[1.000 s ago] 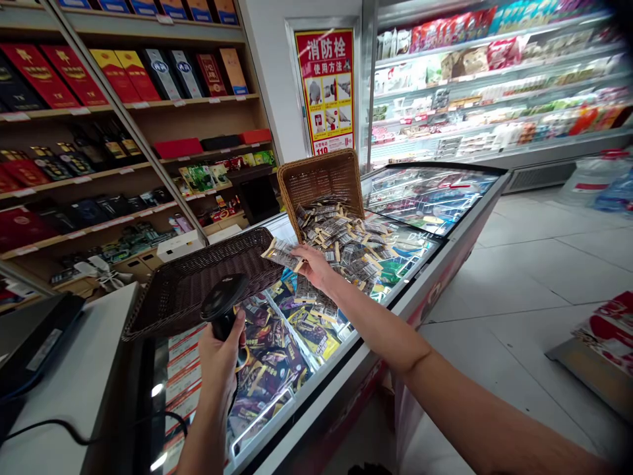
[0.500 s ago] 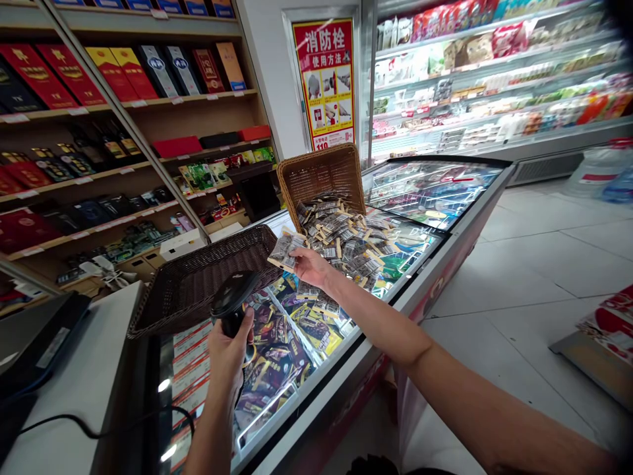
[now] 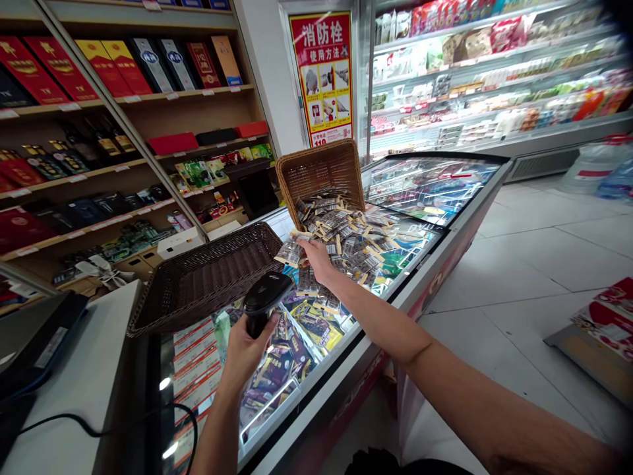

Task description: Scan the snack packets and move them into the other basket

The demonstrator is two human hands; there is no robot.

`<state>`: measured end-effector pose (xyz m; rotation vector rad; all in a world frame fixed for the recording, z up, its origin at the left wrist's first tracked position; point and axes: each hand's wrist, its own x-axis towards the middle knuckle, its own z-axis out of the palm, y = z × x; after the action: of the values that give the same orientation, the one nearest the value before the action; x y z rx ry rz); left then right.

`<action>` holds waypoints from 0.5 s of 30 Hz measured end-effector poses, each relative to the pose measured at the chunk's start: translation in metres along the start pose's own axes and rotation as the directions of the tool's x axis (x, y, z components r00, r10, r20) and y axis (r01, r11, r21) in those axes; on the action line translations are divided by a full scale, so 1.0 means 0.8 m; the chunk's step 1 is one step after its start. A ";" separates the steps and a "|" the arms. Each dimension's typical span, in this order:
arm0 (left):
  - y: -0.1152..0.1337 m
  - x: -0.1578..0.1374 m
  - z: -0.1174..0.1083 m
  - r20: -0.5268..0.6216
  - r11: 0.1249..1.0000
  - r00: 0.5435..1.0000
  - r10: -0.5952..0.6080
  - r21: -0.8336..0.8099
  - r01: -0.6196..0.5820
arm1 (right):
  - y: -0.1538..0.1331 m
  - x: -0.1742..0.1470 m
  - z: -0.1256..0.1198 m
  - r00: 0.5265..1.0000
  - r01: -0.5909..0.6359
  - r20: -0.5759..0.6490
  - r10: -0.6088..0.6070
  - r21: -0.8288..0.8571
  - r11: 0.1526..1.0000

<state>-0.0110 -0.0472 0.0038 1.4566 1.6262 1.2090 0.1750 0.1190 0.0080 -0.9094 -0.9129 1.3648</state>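
My left hand (image 3: pixel 250 349) is wrapped around the handle of a black barcode scanner (image 3: pixel 267 292), held above the freezer's glass top. Between the fingers of my right hand (image 3: pixel 316 259) is a small clear snack packet (image 3: pixel 291 251) with dark contents and a pale edge strip. The scanner's head is a short way below and left of that packet, apart from it. Many similar packets (image 3: pixel 353 241) spill in a heap out of a tan wicker basket (image 3: pixel 319 168) tipped on its side. Left of the heap lies a dark brown wicker basket (image 3: pixel 208 277).
The glass-topped chest freezer (image 3: pixel 430 274) runs away to the right. A white counter (image 3: pixel 84 369) with a dark device (image 3: pixel 42 336) and a black cable stands at the left. Shelves of boxes and bottles, a wall poster (image 3: pixel 324 76) and a refrigerated display (image 3: pixel 494 86) are behind.
My left hand has brought the scanner to the right, closer to the packet. My right hand with the packet has shifted slightly right and up.
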 end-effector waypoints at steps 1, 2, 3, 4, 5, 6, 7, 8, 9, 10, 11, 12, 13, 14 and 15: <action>-0.001 0.000 0.001 -0.006 1.000 1.000 0.004 0.011 -0.004 | 0.002 0.000 0.001 1.000 0.019 -0.004 -0.019 -0.023 1.000; -0.001 -0.001 0.002 -0.011 1.000 1.000 0.007 0.019 -0.007 | 0.003 0.000 0.002 0.999 0.036 -0.009 -0.037 -0.038 0.999; -0.001 -0.001 0.003 -0.016 1.000 1.000 0.010 0.022 -0.010 | 0.005 0.000 0.003 0.998 0.053 -0.015 -0.054 -0.045 0.998; -0.001 -0.001 0.003 -0.020 1.000 1.000 0.010 0.020 -0.010 | 0.006 0.000 0.003 0.997 0.069 -0.020 -0.070 -0.044 0.997; -0.001 -0.001 0.002 -0.023 1.000 1.000 0.008 0.013 -0.008 | 0.006 -0.001 0.003 0.996 0.083 -0.027 -0.084 -0.038 0.996; -0.001 0.000 0.002 -0.027 1.000 1.000 0.005 0.004 -0.005 | 0.007 -0.001 0.003 0.995 0.095 -0.032 -0.096 -0.030 0.995; -0.002 0.000 0.001 -0.032 1.000 0.999 0.003 -0.002 -0.003 | 0.007 -0.001 0.002 0.994 0.103 -0.035 -0.103 -0.021 0.994; -0.003 0.001 0.000 -0.040 1.000 0.999 0.004 -0.006 -0.004 | 0.006 -0.002 0.002 0.994 0.107 -0.038 -0.107 -0.014 0.994; -0.004 0.002 0.000 -0.047 1.000 0.999 0.005 -0.007 -0.006 | 0.006 -0.004 0.002 0.993 0.110 -0.041 -0.111 -0.010 0.994; -0.005 0.003 -0.001 -0.054 1.000 0.999 0.006 -0.006 -0.006 | 0.005 -0.005 0.003 0.993 0.113 -0.043 -0.114 -0.007 0.994; -0.006 0.004 -0.001 -0.059 1.000 0.998 0.004 -0.006 -0.004 | 0.004 -0.007 0.003 0.992 0.117 -0.046 -0.117 -0.006 0.993; -0.007 0.004 -0.001 -0.062 1.000 0.998 0.001 -0.009 -0.002 | 0.003 -0.009 0.004 0.992 0.120 -0.049 -0.120 -0.006 0.993; -0.007 0.004 -0.001 -0.059 1.000 0.998 -0.002 -0.012 0.002 | 0.002 -0.011 0.005 0.991 0.123 -0.053 -0.123 -0.008 0.992; -0.007 0.003 -0.001 -0.053 1.000 0.999 -0.007 -0.015 0.006 | 0.001 -0.013 0.006 0.991 0.125 -0.054 -0.126 -0.010 0.992; -0.006 0.002 0.000 -0.047 1.000 0.999 -0.011 -0.019 0.011 | 0.000 -0.014 0.007 0.990 0.127 -0.056 -0.127 -0.015 0.992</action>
<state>-0.0132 -0.0451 -0.0002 1.4158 1.6483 1.2579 0.1700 0.1077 0.0101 -0.8797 -0.9208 1.2203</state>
